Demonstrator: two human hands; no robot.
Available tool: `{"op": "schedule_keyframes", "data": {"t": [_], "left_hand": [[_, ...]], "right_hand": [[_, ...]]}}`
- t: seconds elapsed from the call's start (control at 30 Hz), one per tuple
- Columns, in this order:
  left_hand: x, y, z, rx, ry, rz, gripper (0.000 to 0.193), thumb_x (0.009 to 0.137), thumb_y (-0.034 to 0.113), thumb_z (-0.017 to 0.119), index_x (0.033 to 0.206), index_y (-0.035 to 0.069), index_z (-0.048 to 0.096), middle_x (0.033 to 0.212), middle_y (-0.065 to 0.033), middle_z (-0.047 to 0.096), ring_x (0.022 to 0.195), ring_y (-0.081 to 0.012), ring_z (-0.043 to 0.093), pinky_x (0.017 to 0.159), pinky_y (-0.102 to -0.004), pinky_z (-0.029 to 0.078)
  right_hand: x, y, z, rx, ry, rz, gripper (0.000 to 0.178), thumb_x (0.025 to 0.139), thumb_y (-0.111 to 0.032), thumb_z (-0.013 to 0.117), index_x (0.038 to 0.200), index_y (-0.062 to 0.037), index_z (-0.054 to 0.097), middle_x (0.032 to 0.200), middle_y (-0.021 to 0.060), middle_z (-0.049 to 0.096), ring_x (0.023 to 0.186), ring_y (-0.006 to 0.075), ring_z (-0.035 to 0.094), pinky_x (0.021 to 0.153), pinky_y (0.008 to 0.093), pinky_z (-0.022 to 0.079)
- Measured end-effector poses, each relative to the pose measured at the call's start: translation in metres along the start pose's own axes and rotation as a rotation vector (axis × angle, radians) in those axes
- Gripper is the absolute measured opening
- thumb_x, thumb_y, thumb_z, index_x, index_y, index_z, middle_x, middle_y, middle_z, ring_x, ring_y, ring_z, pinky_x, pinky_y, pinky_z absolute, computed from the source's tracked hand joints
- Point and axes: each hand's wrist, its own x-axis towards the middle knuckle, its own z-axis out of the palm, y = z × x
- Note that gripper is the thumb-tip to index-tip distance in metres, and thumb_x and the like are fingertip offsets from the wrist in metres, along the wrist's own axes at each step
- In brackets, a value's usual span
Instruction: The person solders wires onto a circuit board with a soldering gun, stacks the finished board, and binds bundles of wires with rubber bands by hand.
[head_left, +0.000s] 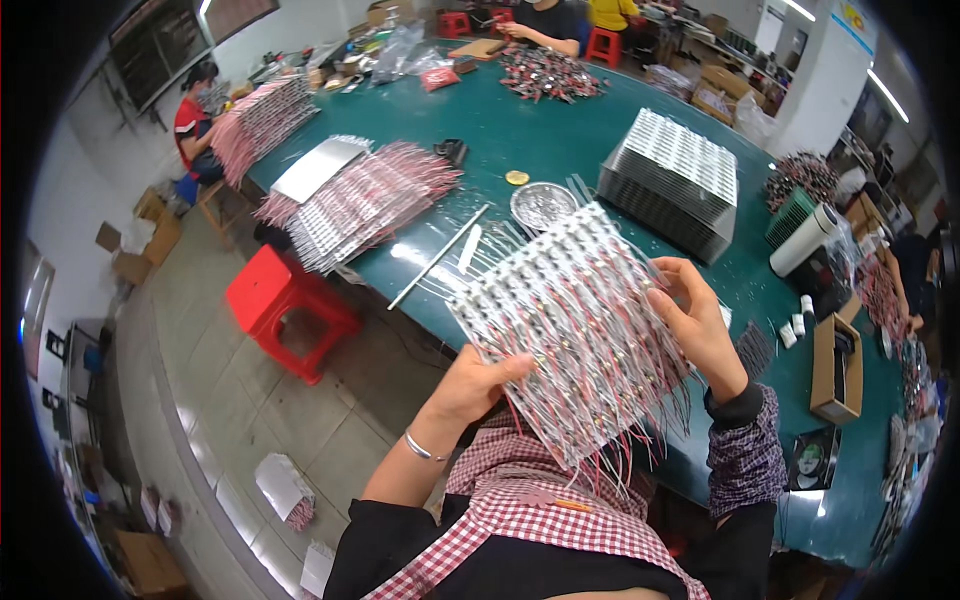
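Tilted above the near table edge is a flat whitish panel (565, 320) with rows of small dark parts and many thin red and grey wires trailing from it. My left hand (472, 385) is closed on its left edge, the thumb lying on top. At the upper right edge, my right hand (695, 315) pinches the same panel between thumb and fingers. Just beyond the panel, a round metal dish (543, 205) holds small silvery bits. Left of the dish lie a long thin white rod (438, 257) and a short white strip (469, 249).
A tall stack of panels (670, 180) stands to the right on the green table (500, 120). Wired panels (365, 200) are piled at left, near a red stool (285, 310). A white bottle (803, 240) and cardboard box (836, 370) sit at right. Other people work around the table.
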Motion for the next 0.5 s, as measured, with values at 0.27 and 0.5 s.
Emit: {"op": "schedule_keyframes", "data": {"t": [0.27,0.5], "left_hand": [[0.053,0.097,-0.108,-0.284,0.33,0.421,0.037,0.093,0.007,0.053,0.129,0.002,0.045,0.122,-0.0114,0.057,0.109,-0.0268,0.058,0.091,-0.0454,0.05],[0.158,0.121,-0.238,-0.374,0.615,0.628,0.026,0.097,0.018,0.05,0.12,0.005,0.052,0.117,-0.0099,0.06,0.105,-0.0252,0.059,0.089,-0.0448,0.052]], "right_hand": [[-0.018,0.023,-0.017,-0.063,0.137,0.078,0.034,0.086,-0.006,0.062,0.118,-0.0032,0.055,0.106,0.0057,0.059,0.096,0.0136,0.055,0.081,0.0272,0.046],[-0.057,0.065,-0.009,0.185,0.166,0.327,0.025,0.087,-0.005,0.061,0.112,-0.0008,0.058,0.1,0.0047,0.063,0.086,0.011,0.06,0.068,0.0234,0.048]]}}
